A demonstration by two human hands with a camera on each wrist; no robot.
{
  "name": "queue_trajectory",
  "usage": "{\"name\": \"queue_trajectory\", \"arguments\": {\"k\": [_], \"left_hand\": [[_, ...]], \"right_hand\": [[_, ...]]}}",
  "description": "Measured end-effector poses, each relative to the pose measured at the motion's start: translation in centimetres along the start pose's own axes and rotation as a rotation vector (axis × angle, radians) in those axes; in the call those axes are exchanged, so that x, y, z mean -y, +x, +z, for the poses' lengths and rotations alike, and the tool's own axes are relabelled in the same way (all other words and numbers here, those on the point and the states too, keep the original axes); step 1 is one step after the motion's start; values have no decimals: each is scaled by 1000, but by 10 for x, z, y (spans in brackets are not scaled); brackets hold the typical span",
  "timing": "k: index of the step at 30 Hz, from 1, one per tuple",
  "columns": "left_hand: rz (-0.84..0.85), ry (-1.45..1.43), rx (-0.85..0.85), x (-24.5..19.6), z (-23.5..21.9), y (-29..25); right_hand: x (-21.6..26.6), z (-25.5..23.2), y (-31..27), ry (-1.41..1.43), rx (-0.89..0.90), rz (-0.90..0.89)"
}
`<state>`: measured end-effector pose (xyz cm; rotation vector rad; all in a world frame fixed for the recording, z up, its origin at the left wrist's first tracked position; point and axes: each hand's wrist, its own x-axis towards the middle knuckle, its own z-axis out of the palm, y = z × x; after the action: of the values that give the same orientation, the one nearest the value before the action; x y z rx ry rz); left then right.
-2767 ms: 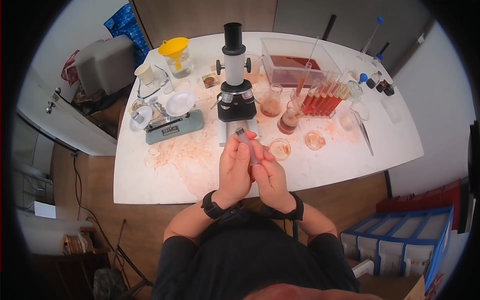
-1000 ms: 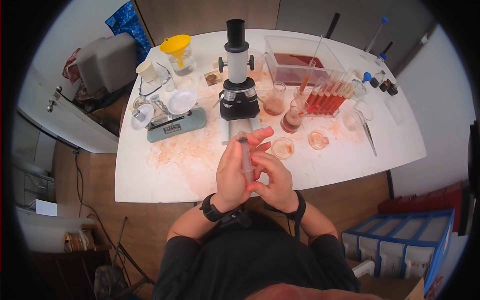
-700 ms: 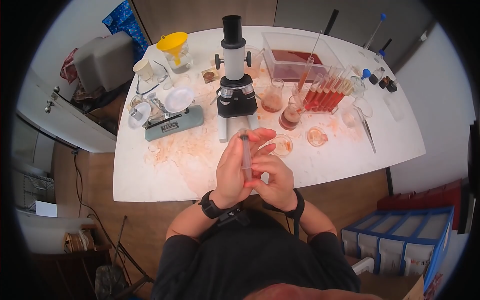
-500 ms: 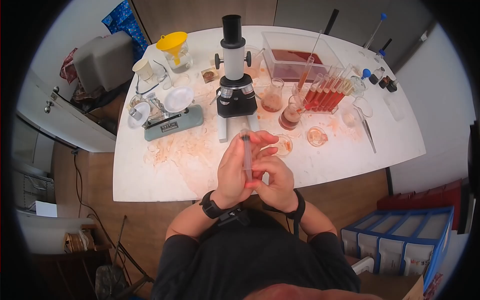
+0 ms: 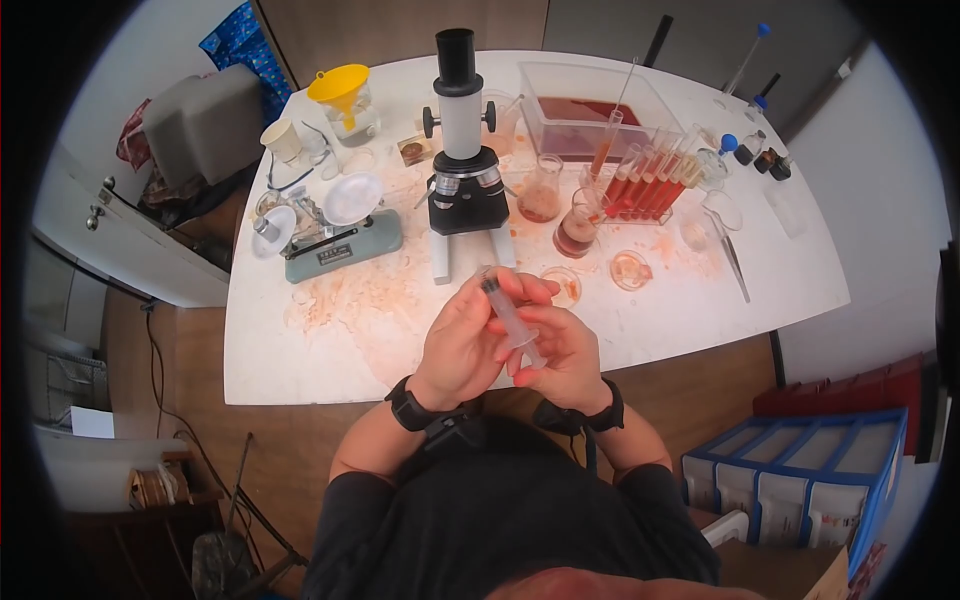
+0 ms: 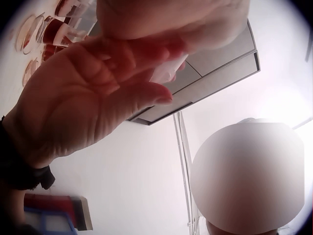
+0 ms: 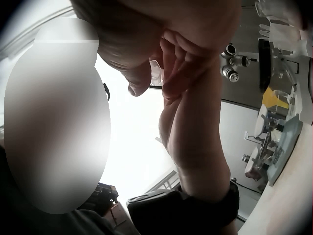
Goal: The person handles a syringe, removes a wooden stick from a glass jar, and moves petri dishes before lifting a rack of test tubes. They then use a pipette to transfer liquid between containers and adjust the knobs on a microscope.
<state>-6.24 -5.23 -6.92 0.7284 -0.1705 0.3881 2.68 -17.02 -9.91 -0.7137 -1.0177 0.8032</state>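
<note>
Head view: a syringe (image 5: 511,318) is held by the left hand (image 5: 458,350) and the right hand (image 5: 570,365) together; it should be steadied gently, without squeezing.

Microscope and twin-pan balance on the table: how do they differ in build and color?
The microscope is tall and narrow, while the balance is low and wide. The microscope is black with a pale tube; the balance has a teal base. The microscope rises to a single black eyepiece, whereas the balance carries two pale pans. Both stand on the white table.
</note>
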Motion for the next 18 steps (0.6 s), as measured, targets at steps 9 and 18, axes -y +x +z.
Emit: {"name": "queue_trajectory", "arguments": {"k": [9,18], "left_hand": [[-64,-144,82,10,-5,0],[-1,-165,122,17,-11,1]], "right_hand": [[-10,-4,-5,396,130,12],[-11,2,-3,353,54,-42]]}}
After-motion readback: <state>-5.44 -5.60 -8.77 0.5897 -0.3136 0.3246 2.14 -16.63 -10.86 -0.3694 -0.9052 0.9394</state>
